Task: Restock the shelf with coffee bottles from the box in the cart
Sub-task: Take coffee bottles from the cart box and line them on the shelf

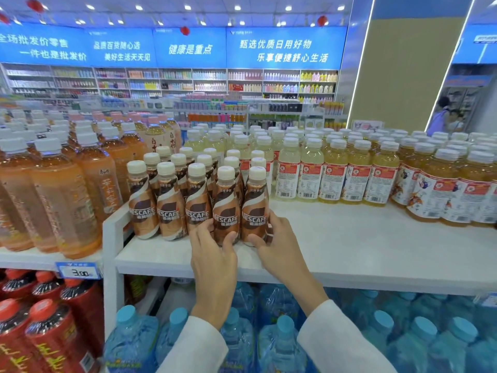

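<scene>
Several brown Nescafe coffee bottles (172, 205) with cream caps stand in rows on the white shelf (349, 243). My left hand (212, 254) grips the lower part of the front-row coffee bottle second from the right (226, 208). My right hand (279, 246) grips the rightmost front coffee bottle (255, 208) around its base. Both bottles stand upright on the shelf. The box and the cart are out of view.
Orange tea bottles (61, 195) crowd the shelf on the left. Pale yellow drink bottles (333, 173) fill the shelf's back and right. Blue water jugs (279, 337) and red bottles (48, 332) sit below. Bare shelf surface lies to the right of my hands.
</scene>
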Demonstrator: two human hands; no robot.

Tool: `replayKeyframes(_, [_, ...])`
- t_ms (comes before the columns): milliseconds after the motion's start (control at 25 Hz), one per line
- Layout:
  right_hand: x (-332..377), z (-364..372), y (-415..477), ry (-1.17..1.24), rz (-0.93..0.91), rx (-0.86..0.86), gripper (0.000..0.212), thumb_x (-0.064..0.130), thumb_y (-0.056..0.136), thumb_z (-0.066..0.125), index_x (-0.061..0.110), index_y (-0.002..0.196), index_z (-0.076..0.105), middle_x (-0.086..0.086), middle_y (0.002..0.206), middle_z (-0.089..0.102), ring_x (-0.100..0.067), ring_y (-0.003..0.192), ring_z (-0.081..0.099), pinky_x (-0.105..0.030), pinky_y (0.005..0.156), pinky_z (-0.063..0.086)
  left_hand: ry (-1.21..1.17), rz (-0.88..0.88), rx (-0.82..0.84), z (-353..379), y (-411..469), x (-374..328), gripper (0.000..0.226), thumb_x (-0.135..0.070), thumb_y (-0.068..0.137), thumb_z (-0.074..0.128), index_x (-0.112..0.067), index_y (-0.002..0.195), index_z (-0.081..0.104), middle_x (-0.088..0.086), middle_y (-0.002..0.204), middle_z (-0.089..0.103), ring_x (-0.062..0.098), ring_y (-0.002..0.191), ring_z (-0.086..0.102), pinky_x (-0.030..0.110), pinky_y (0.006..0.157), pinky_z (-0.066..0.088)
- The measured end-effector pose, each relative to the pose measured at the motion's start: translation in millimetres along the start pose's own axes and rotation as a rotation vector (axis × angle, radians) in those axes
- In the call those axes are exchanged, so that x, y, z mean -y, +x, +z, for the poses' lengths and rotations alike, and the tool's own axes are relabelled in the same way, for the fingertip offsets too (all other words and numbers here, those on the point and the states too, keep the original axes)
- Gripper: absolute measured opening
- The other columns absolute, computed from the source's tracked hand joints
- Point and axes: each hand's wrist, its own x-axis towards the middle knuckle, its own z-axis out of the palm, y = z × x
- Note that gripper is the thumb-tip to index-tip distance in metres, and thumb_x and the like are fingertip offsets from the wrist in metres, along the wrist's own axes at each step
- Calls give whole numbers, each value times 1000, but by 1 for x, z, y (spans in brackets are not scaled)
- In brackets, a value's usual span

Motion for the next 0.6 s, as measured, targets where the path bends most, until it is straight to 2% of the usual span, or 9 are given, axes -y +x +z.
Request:
replayKeyframes(80, [0,0,2,-15,9,-8,58,24,91,71,29,143,46,5,122,46,-14,112,58,-32,102,49,16,14,1,2,2,0,41,-23,93,71,-15,127,51,0,121,52,19,110,56,25,88,39])
replayKeyframes(280, [1,-1,2,23,7,-39,54,22,89,74,28,137,52,4,120,54,-14,112,59,-37,102,51,70,30,-6,3,4,0,37,-24,93,71,-15,123,52,1,119,53,21,108,57,25,86,38])
replayKeyframes(600, [0,2,0,-12,0,-57,55,25,91,72,28,141,49,4,121,54,-14,115,58,-38,104,51,95,34,-5,1,4,0,35,-27,93,71,-14,119,53,2,118,54,22,105,58,28,81,38])
